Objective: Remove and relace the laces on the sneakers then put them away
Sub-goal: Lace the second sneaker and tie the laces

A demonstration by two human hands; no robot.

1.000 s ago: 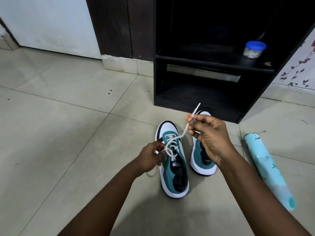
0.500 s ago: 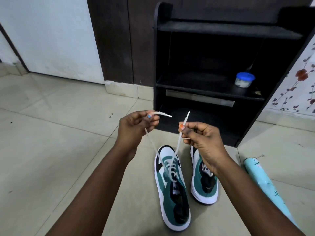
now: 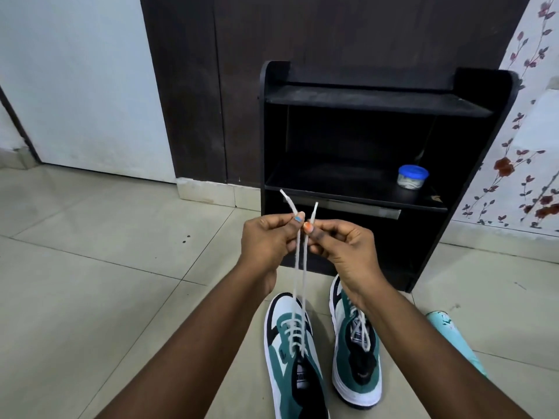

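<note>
floor: pale beige tiles (image 3: 90,282), white door and dark wood panel behind, floral wallpaper on the right

shelf: small black open shoe rack (image 3: 357,98) against the wall

left hand (image 3: 266,240): pinching one end of the white lace (image 3: 298,267), pulled up taut

right hand (image 3: 341,246): pinching the other end, right beside the left

left sneaker (image 3: 290,355): teal, white and black, on the floor straight below both hands, lace runs up from its eyelets

right sneaker (image 3: 357,358): same colours, just beside it, laced

container: little clear tub with blue lid (image 3: 413,176) on the middle shelf, contents hard to make out

extra: mint-green tube (image 3: 453,337) lying on the floor at right
</note>
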